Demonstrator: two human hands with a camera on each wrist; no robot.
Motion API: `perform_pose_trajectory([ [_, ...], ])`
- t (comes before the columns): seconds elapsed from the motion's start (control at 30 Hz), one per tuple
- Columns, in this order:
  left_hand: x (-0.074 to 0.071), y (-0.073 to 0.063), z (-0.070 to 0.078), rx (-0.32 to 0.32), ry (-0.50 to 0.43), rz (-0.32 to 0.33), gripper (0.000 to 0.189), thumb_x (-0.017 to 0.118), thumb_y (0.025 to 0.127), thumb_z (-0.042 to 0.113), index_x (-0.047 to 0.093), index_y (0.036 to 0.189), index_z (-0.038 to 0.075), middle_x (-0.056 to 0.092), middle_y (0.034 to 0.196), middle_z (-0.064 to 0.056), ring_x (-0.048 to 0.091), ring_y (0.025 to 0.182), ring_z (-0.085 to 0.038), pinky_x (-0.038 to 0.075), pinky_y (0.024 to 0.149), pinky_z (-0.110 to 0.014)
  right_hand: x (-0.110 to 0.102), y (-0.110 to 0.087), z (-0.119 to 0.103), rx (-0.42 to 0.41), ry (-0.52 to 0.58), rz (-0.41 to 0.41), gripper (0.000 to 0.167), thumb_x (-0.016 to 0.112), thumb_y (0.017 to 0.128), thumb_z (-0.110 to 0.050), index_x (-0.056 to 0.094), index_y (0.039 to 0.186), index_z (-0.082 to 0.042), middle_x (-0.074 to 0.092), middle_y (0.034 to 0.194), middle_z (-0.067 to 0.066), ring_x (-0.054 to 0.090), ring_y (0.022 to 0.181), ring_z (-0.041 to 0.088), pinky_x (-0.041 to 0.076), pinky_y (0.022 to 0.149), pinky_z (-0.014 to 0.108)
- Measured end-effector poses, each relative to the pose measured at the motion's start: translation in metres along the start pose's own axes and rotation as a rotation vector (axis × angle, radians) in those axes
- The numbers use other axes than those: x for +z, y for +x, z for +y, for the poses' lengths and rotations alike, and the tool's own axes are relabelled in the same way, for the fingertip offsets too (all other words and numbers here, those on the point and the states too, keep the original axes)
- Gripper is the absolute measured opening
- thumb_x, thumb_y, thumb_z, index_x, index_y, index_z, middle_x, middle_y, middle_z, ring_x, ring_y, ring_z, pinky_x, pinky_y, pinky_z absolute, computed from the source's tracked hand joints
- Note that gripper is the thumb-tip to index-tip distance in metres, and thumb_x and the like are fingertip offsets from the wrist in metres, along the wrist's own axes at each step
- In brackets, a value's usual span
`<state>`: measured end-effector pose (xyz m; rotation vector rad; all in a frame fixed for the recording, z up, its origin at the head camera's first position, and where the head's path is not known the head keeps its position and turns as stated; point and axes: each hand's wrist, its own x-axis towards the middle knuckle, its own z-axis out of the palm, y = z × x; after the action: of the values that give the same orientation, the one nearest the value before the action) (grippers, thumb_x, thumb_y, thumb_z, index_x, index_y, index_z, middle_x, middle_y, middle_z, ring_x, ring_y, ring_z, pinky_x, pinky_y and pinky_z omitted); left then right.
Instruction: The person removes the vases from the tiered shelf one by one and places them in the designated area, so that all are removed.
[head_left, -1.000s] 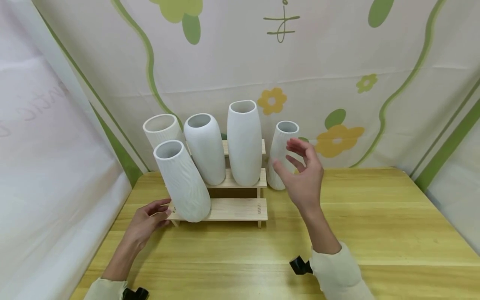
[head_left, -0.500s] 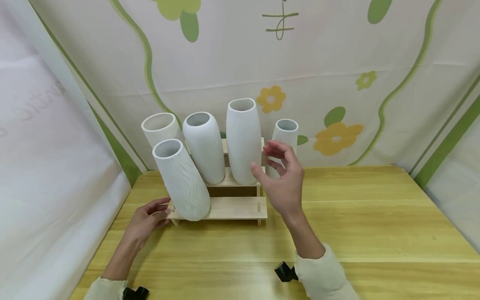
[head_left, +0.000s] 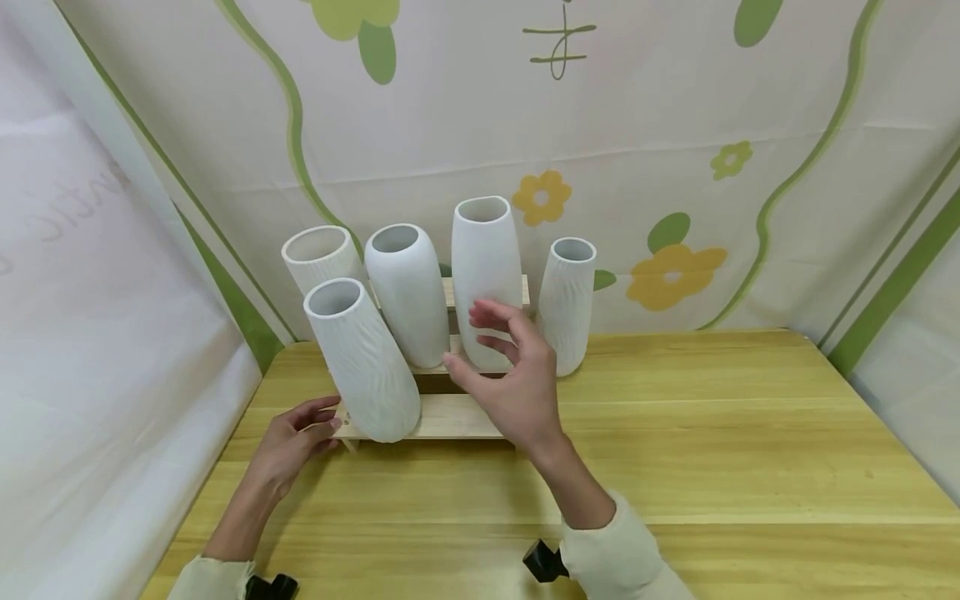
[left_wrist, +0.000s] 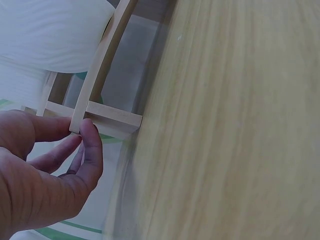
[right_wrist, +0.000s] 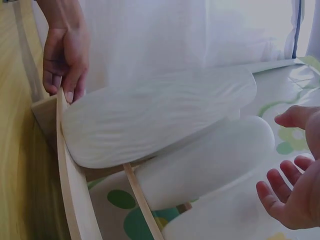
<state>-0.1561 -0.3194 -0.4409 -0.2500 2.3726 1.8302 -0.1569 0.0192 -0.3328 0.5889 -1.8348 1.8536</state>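
My left hand [head_left: 288, 446] pinches the left end of the lowest board of a wooden stepped stand [head_left: 457, 417]; the left wrist view shows thumb and fingertips on the board's edge [left_wrist: 82, 105]. A white ripple-textured vase [head_left: 367, 375] stands on that board, close to this hand. My right hand [head_left: 517, 392] hovers before the stand, fingers apart and loosely bent, holding nothing. It covers part of a tall smooth white vase [head_left: 486, 258] on the middle board. Beside that vase is a rounder white vase [head_left: 408, 292]. Another white vase [head_left: 318, 254] at back left is partly hidden.
A narrower textured white vase [head_left: 566, 312] stands to the right of the stand on the wooden table [head_left: 712, 442]. Behind it hangs a pale curtain [head_left: 637, 125] with printed flowers. White cloth [head_left: 112, 333] borders the table on the left.
My right hand has moved left, from in front of the right-hand vase to in front of the tall smooth vase. My left hand keeps its place on the stand's end; the vases have not moved.
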Motion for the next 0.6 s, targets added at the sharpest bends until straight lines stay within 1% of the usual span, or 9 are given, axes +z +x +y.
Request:
perform_pose_trajectory([
  [0.13,0.000,0.000,0.000,0.002,-0.004,-0.002,0.055,0.066,0.108,0.014,0.048,0.158,-0.002,0.054,0.136,-0.012,0.066,0.102,-0.005,0.065,0.090,-0.023,0.008,-0.002,0.002,0.007,-0.001,-0.040,0.061,0.091,0.080,0.001,0.065,0.136,0.001,0.068,0.131,0.022,0.068,0.122,0.036,0.062,0.103,0.054],
  [0.33,0.000,0.000,0.000,0.002,0.001,-0.003,0.055,0.066,0.108,0.015,0.048,0.158,-0.002,0.054,0.136,-0.012,0.066,0.101,-0.005,0.065,0.089,-0.023,0.023,-0.006,0.006,0.038,0.002,-0.097,0.069,0.094,0.080,-0.004,0.063,0.142,0.001,0.067,0.137,0.021,0.066,0.127,0.039,0.061,0.105,0.055],
  [0.5,0.000,0.000,-0.001,0.001,0.005,0.004,0.056,0.066,0.108,0.015,0.048,0.158,-0.002,0.054,0.136,-0.012,0.066,0.101,-0.005,0.065,0.089,-0.023,0.037,-0.010,0.011,0.062,-0.011,-0.129,0.075,0.097,0.079,-0.009,0.063,0.146,-0.004,0.068,0.140,0.016,0.067,0.129,0.034,0.061,0.107,0.051],
  [0.6,0.000,0.000,-0.001,-0.003,0.006,0.007,0.056,0.067,0.108,0.015,0.048,0.158,-0.002,0.054,0.136,-0.012,0.066,0.101,-0.005,0.065,0.089,-0.023,0.045,-0.012,0.013,0.075,-0.003,-0.144,0.078,0.099,0.077,-0.010,0.064,0.146,-0.004,0.069,0.142,0.014,0.068,0.130,0.032,0.061,0.108,0.047],
])
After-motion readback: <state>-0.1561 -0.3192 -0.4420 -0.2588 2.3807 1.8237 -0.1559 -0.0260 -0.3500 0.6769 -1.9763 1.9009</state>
